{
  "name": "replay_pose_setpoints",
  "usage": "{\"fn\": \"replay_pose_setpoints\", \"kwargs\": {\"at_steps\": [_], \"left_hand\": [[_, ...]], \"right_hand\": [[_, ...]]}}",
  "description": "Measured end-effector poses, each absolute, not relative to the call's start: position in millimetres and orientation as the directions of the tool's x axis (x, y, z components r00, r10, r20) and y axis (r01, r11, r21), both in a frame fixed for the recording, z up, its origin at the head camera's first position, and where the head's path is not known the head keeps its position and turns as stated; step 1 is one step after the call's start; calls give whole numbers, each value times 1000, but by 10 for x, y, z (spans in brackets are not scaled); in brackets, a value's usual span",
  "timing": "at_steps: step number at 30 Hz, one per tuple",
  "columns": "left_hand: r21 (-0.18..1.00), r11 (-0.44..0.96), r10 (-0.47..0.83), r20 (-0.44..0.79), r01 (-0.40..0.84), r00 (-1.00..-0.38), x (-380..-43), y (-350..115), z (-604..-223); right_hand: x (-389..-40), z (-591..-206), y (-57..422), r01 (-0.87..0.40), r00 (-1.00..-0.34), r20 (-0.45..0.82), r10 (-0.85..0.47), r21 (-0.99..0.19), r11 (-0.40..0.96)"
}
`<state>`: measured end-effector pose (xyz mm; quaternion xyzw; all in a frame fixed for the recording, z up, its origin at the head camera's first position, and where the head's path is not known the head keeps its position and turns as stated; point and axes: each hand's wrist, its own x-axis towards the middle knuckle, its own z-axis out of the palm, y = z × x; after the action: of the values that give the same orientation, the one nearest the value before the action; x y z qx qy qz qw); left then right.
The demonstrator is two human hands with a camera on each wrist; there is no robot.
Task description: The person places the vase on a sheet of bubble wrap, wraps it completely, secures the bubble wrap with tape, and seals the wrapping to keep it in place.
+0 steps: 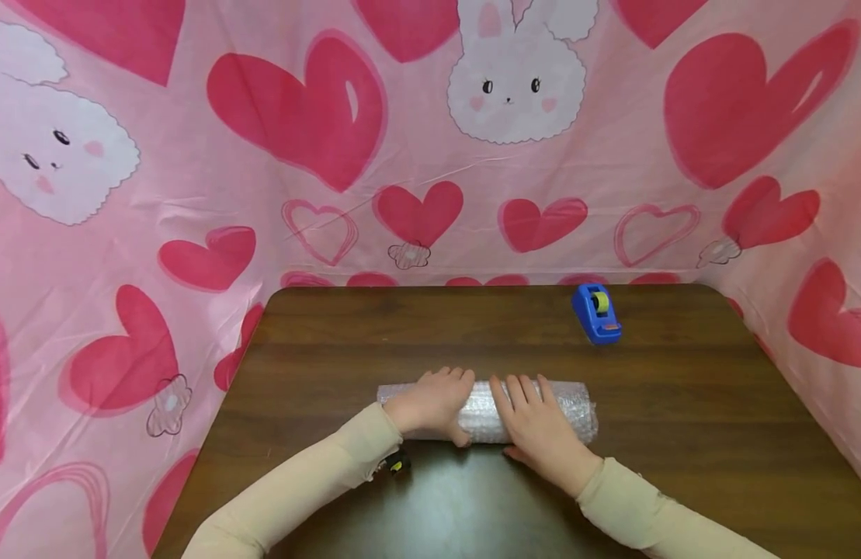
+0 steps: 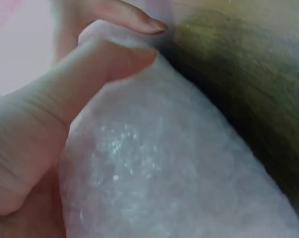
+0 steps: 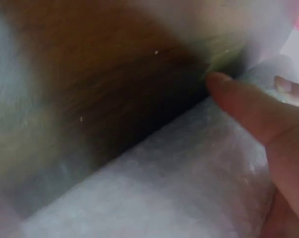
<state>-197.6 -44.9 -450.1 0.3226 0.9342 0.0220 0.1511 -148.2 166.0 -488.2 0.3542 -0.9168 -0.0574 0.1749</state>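
Note:
A roll of clear bubble wrap (image 1: 487, 411) lies crosswise on the dark wooden table. My left hand (image 1: 437, 400) holds its left part from above, fingers over the far side and thumb on the near side. To the right of it, my right hand (image 1: 542, 431) holds the roll the same way, its fingers spread across the top. Close up in the left wrist view, the left thumb (image 2: 109, 64) lies along the bubbly plastic (image 2: 154, 158). In the right wrist view the right thumb (image 3: 253, 109) rests against the wrap (image 3: 169, 183). Whatever is inside the roll is hidden.
A blue tape dispenser (image 1: 598, 314) with a yellowish roll of tape stands at the back right of the table (image 1: 682, 373). Near the left sleeve is a small black object (image 1: 398, 463) with a yellow mark. Pink heart-and-bunny cloth (image 1: 416, 140) hangs behind and beside the table.

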Motion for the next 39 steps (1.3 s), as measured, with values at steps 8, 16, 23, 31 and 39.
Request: {"fn": "replay_pose_setpoints", "kwargs": {"at_steps": [8,16,23,31,39], "left_hand": [[189,775,630,-304,603,-715,-2002,-511,-4515],[110,794,608,-164,598,-777,-1922,-515,-4423],[-127,754,656,83,645,-750,-1741,-458,-4423],[-265,754,646,132,601,-752,-1734,-409,-4641],[-283,784,614,220,553,-758,-1798,-364,-4780]], "right_hand": [[-1499,-4870,1616,-642,-668,307,-678,223,733],[-1645,-4743,1628,-670,-713,193,-674,94,736],[-1844,-4593,1670,-638,-766,1,-642,-124,760],[-2008,-4507,1687,-577,-769,-149,-622,-258,775],[-2113,-4505,1716,-593,-738,-174,-652,-296,749]]}}
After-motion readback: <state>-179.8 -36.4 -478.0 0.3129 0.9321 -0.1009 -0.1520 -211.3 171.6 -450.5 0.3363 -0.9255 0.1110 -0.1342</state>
